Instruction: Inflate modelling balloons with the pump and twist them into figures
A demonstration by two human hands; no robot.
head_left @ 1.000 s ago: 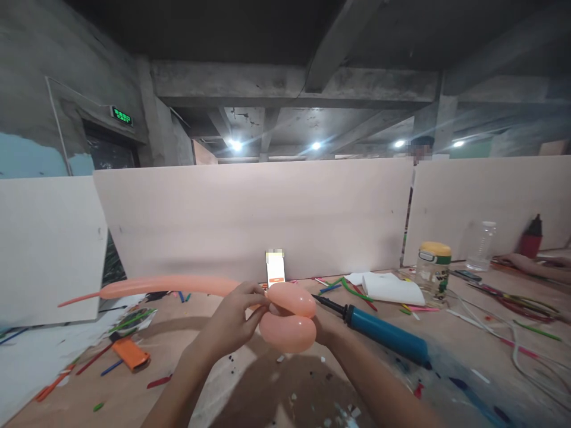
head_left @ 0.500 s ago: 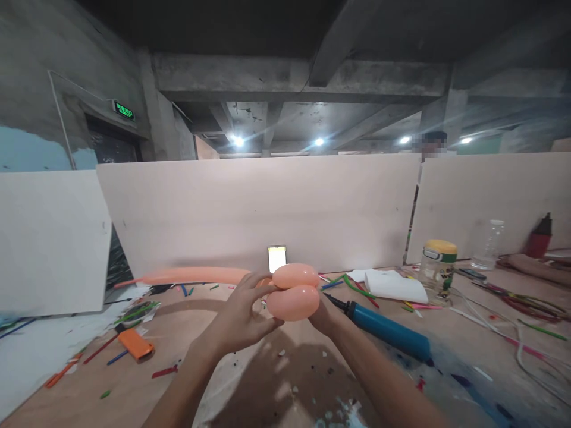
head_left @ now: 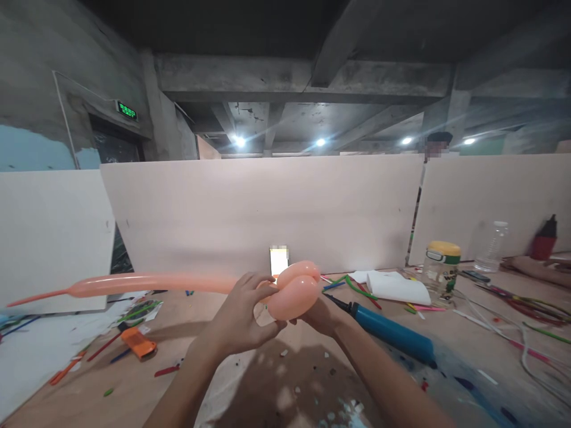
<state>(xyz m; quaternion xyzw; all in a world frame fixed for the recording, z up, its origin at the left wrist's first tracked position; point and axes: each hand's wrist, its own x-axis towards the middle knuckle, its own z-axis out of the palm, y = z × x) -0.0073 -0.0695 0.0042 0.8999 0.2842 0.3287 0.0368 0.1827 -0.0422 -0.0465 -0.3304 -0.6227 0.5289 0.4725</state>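
Observation:
A long orange-pink balloon [head_left: 151, 283] stretches left from my hands, with a thin uninflated tip at its far left end. Its right part is folded into two fat bubbles lying side by side. My left hand [head_left: 243, 312] grips the balloon at the left end of the bubbles, thumb below and fingers above. Behind and under the bubbles' right side, my right hand [head_left: 319, 315] holds them, its fingers mostly hidden. A lit phone [head_left: 279, 260] leans on the white board just behind the bubbles.
Right of my hands lie a blue pump [head_left: 392, 334], a white paper roll [head_left: 398, 288] and a yellow-lidded jar [head_left: 441, 270]. An orange tool [head_left: 139, 343] and balloon scraps are at left. Someone's arm [head_left: 537, 270] rests at far right.
The balloon's long part now reaches further left, with its tip lower. The two bubbles have turned and tilted, their right ends rising. My hands remain around them.

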